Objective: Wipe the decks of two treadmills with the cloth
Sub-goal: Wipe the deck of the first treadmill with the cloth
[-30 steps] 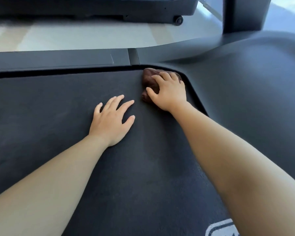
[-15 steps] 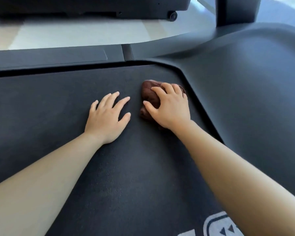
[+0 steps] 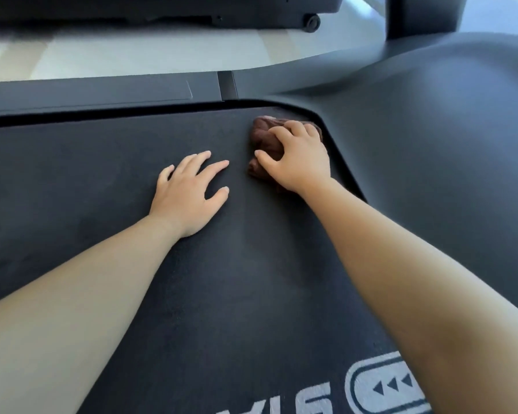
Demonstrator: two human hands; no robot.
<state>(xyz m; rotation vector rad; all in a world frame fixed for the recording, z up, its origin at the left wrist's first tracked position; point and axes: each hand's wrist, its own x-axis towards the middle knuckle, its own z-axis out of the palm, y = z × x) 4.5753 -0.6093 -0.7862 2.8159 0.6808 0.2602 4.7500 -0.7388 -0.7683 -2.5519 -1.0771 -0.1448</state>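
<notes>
A bunched dark brown cloth (image 3: 265,138) lies on the black treadmill belt (image 3: 102,174), close to the belt's far right corner. My right hand (image 3: 299,158) presses down on the cloth with the fingers curled over it. Flat on the belt just to the left rests my left hand (image 3: 189,192), fingers spread and holding nothing. A second treadmill (image 3: 162,10) stands across the floor at the top of the view, only its dark base and one wheel showing.
A grey side rail (image 3: 96,92) runs along the belt's far edge, and a grey motor cover (image 3: 431,130) curves around the right. A dark upright post (image 3: 425,13) rises at the top right. Pale floor (image 3: 132,52) separates the two machines. White logo print (image 3: 383,386) marks the belt near me.
My right hand pulled the cloth back toward me along the belt's right edge, then pushed it out again toward the far corner. My left hand stayed flat in place.
</notes>
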